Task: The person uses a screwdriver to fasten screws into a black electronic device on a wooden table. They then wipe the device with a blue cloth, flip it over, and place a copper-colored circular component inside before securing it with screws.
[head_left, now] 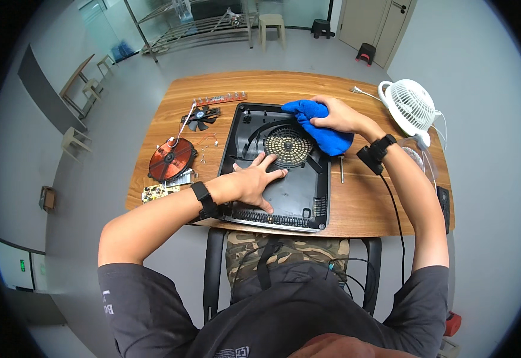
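Blue cloth [323, 128] under right hand [338, 117] (on casing [296, 200]).

My left hand [253, 182] lies flat, palm down, fingers spread forward. My right hand [335, 116] is curled closed, arm reaching ahead, wrist bent inward.

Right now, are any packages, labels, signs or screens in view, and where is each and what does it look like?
No packages, and no signs that I can make out.
Green display: far left edge, on a white cabinet by the floor; small, rectangular, lit green.
Shirt print: on the person's left sleeve; pale marks on dark grey cloth.
Chest print: bottom centre of the shirt; small, pale.
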Demonstrator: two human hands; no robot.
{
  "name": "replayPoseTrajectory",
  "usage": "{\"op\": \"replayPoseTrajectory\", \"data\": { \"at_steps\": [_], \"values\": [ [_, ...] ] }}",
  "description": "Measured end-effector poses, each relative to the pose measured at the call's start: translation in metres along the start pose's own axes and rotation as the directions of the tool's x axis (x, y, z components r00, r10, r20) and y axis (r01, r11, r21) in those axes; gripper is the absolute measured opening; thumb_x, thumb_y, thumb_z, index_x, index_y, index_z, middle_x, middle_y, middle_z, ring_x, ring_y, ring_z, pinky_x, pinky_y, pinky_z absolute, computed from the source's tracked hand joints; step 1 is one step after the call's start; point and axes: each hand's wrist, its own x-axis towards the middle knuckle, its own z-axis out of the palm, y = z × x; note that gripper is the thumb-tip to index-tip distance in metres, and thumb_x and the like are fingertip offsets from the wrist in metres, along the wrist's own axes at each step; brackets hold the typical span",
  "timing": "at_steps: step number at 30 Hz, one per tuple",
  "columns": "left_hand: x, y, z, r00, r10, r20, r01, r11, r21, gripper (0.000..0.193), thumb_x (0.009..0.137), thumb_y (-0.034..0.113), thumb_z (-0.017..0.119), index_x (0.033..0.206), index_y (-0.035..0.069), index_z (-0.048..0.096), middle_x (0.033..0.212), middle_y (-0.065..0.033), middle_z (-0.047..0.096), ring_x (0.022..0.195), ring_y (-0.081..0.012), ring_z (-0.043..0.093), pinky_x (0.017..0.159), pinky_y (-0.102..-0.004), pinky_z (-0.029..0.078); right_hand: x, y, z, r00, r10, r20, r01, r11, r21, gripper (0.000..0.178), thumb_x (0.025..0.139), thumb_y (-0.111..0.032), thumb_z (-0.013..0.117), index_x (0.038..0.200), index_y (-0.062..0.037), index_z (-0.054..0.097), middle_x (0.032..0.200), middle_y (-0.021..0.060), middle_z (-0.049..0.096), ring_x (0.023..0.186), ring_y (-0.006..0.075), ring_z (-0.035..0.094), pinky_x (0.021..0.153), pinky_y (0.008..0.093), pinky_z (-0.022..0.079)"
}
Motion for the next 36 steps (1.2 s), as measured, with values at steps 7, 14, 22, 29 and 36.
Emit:
{"op": "replayPoseTrajectory", "data": {
  "at_steps": [7,14,22,29,36],
  "values": [
    [-0.001,-0.001,0.002,1.0,-0.002,0.005,0.002,1.0,0.002,0.114,0.066,0.057,0.089,0.159,0.026,0.029,0.166,-0.0183,0.007,0.153,-0.0475,0.007,0.1,-0.0854,0.031,-0.01,-0.017,0.02,0.972,0.219,0.082,-0.132,0.803,-0.581,0.062,0.086,-0.04,0.071,0.134,-0.0032,0.056,0.12,0.0228,0.068,0.124,0.043,0.056,0.104,0.0497,0.048],
    [-0.001,-0.003,0.004,1.0,0.002,0.013,-0.002,1.0,0.012,0.115,0.066,0.057,0.089,0.159,0.026,0.029,0.166,-0.0185,0.007,0.153,-0.0484,0.006,0.099,-0.0852,0.033,0.003,-0.002,0.033,0.972,0.192,0.137,-0.081,0.818,-0.57,0.06,0.086,-0.044,0.069,0.132,-0.0053,0.062,0.123,0.0192,0.068,0.132,0.0401,0.048,0.11,0.0489,0.042],
    [0.004,-0.004,0.005,1.0,0.016,0.001,-0.016,1.0,-0.014,0.115,0.065,0.055,0.09,0.159,0.027,0.029,0.166,-0.019,0.008,0.153,-0.0485,0.005,0.098,-0.0862,0.033,0.028,-0.038,-0.016,0.978,0.123,0.171,-0.02,0.862,-0.506,0.053,0.08,-0.04,0.069,0.121,-0.0065,0.069,0.109,0.0241,0.071,0.105,0.0401,0.067,0.095,0.0477,0.051],
    [0.001,-0.004,0.003,1.0,0.007,0.019,-0.007,1.0,-0.014,0.116,0.065,0.055,0.09,0.159,0.027,0.028,0.167,-0.0185,0.007,0.153,-0.0482,0.006,0.098,-0.0858,0.033,0.083,-0.054,0.047,0.985,-0.02,0.17,0.117,0.802,-0.586,0.062,0.082,-0.046,0.072,0.126,-0.003,0.067,0.128,0.0209,0.059,0.121,0.039,0.058,0.102,0.0462,0.05],
    [-0.001,-0.001,0.001,1.0,0.005,0.02,-0.005,1.0,0.019,0.115,0.066,0.055,0.089,0.159,0.026,0.028,0.167,-0.0188,0.007,0.153,-0.0477,0.006,0.095,-0.0872,0.033,0.1,-0.034,0.069,0.962,-0.079,0.262,0.225,0.773,-0.593,0.057,0.077,-0.041,0.079,0.117,-0.0021,0.066,0.116,0.0204,0.067,0.11,0.0412,0.063,0.097,0.0464,0.051]
  ]
}}
